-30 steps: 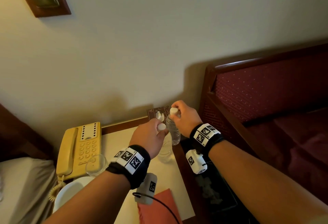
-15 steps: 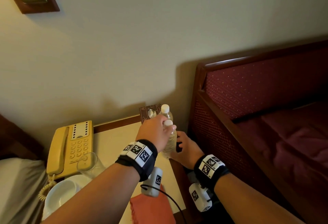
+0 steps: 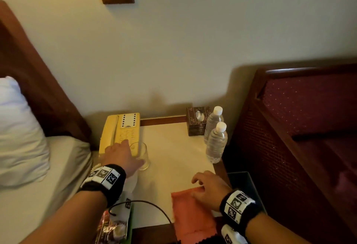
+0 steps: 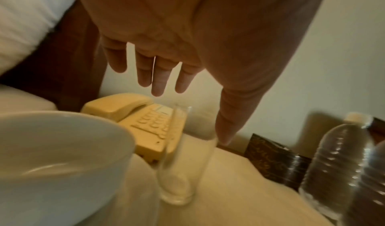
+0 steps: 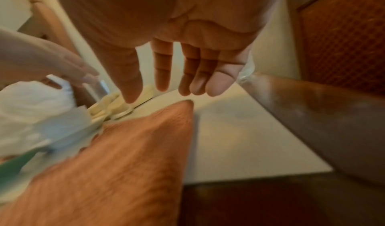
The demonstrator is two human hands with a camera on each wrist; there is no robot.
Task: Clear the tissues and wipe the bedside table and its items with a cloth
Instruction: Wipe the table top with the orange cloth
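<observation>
An orange cloth [image 3: 191,214] lies at the front of the cream bedside table [image 3: 173,151]. My right hand [image 3: 208,187] hovers over the cloth's far end [image 5: 129,155] with fingers [image 5: 162,71] spread, holding nothing. My left hand [image 3: 121,154] reaches over a clear drinking glass [image 3: 142,154] beside the yellow telephone [image 3: 121,131]; its fingers [image 4: 158,79] are straight above the glass [image 4: 181,172], thumb near the rim. Two water bottles [image 3: 215,139] stand at the right edge, next to a dark tissue box [image 3: 197,121].
A white cup on a saucer [image 4: 52,155] sits at the table's front left, with packets [image 3: 114,226] below it. A bed with a pillow [image 3: 17,127] lies left; a maroon bed frame [image 3: 289,127] stands right. A dark bin [image 3: 243,183] sits beside the table.
Both hands have let go of the water bottles, which now stand at the right edge. The left hand moved to the glass, the right hand came back over the cloth.
</observation>
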